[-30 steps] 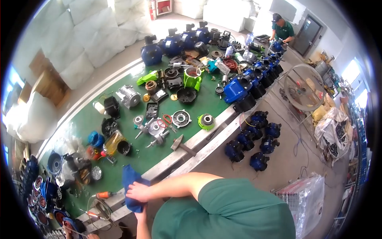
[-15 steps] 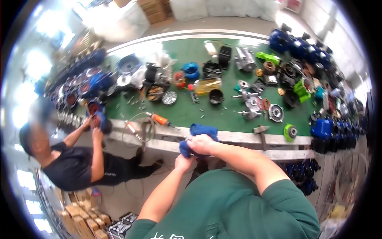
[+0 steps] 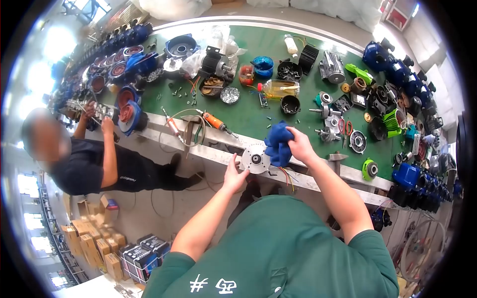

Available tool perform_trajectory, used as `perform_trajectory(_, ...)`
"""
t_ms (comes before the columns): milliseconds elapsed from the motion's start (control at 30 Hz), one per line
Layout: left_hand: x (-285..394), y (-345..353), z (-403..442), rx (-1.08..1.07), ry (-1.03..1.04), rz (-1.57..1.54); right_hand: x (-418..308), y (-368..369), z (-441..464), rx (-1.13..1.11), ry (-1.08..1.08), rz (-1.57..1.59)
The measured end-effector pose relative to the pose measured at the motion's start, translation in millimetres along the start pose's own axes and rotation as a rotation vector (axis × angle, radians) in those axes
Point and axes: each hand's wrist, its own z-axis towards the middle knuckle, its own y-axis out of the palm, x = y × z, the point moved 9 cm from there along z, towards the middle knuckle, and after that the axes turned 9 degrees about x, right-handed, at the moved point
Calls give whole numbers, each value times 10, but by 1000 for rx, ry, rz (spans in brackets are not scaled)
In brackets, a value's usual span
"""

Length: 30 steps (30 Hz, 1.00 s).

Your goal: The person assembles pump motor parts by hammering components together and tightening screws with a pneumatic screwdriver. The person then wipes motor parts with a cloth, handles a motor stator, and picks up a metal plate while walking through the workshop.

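A round silver electric motor [image 3: 256, 158] with a dark shaft hub faces me at the bench's front edge, coloured wires hanging beside it. My left hand [image 3: 234, 175] grips the left rim of the motor, its thumb and forefinger spread around the edge. A crumpled blue cloth [image 3: 278, 144] is bunched in my right hand [image 3: 300, 144], against the motor's upper right side. The cloth covers part of the rim there. Whether the motor rests on the bench edge I cannot tell.
On the green bench [image 3: 218, 109] lie an orange power tool [image 3: 217, 122], a hammer [image 3: 337, 158], a yellow bottle [image 3: 280, 89] and metal cups of small parts. Blue motor housings [image 3: 407, 176] line the right side. A co-worker [image 3: 94, 159] handles parts on the left.
My right hand has lifted the blue cloth up and to the right, and the motor's face now shows. My left hand has moved up to its rim. The camera view has shifted.
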Motion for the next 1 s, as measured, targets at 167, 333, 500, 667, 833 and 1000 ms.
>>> perform_trajectory(167,81,-85,65,47,-225,-753,105,257,-299,-70,209,434)
perform_trajectory(333,-45,-78,131,141,-408,-797,-763,737,-462,-331,-577,-128)
perform_trajectory(500,-199,158,-37,-63,-330,-83,-639,1367,-640,-751,-828,-721)
perform_trajectory(667,-303,268,-53,-65,-144,360,-689,1573,-701,-779,-1068,-810)
perform_trajectory(833,-140,154,-154,50,-45,166,-524,1611,-434,-517,-617,-718)
perform_trajectory(1000,-147,169,-192,24,-122,133,-821,1542,-521,-513,-667,-800)
